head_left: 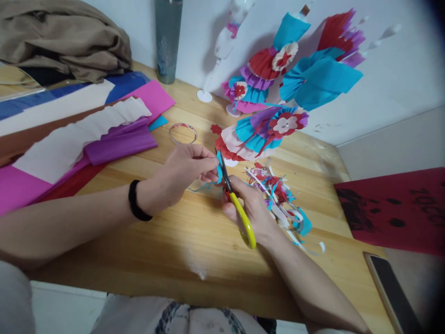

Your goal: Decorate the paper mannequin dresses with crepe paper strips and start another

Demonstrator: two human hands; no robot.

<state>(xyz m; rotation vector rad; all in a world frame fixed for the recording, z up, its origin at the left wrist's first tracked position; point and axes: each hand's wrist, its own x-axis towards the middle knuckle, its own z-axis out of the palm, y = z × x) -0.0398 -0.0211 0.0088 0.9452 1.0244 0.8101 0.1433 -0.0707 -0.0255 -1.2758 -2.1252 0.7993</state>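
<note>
Near the middle of the table, my left hand (189, 169) pinches a small piece of blue paper (219, 168) between thumb and fingers. My right hand (251, 204) is wrapped round scissors (243, 220) with yellow handles and dark blades. The blades point up and away from me, right beside the blue piece; whether they touch it is hard to tell. Thin blue strips hang below my left fingers. Just beyond the scissors lies a ruffled paper dress (252, 134) in red, pale pink, blue and purple, with a flower on it.
Paper scraps (278, 190) lie right of my right hand. A tape ring (183, 133) and small red flower (216, 129) lie beyond my hands. Coloured sheets (121, 144) and brown cloth (66, 37) are left. A bottle (168, 41) and dressed figures (264, 65) stand behind; a phone (392, 292) lies right.
</note>
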